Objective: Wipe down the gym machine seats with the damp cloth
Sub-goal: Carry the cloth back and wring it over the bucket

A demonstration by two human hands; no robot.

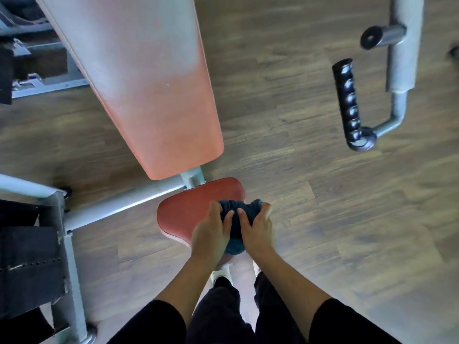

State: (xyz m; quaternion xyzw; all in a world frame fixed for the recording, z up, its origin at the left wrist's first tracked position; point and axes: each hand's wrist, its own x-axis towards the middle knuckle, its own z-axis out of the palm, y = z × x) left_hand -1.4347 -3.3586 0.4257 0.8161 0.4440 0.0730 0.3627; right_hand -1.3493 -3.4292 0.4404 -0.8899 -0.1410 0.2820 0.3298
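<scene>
Head view, looking straight down: the red seat pad [188, 214] lies just below the long orange-red backrest pad [149, 83]. The seat's broad far edge is next to the backrest post, and it narrows toward the person's white shoes [221, 276]. The backrest's long axis runs up and to the left, away from the seat.

A bunched dark blue cloth [238, 219] sits on the right half of the seat, its long axis pointing away from the person and its right side reaching the seat's right edge. The left hand [211, 229] and right hand [258, 227] are side by side on the cloth. Each is curled round one flank of the bundle, with the thumbs close together on top.

The left half of the seat is bare. A grey frame tube [124, 204] slants away from the seat's far left corner to an upright frame post [62, 219], which closes in that side. To the right is open wood floor [323, 219]. The black ribbed handle grip [347, 100] on its grey arm is well apart, up and to the right.
</scene>
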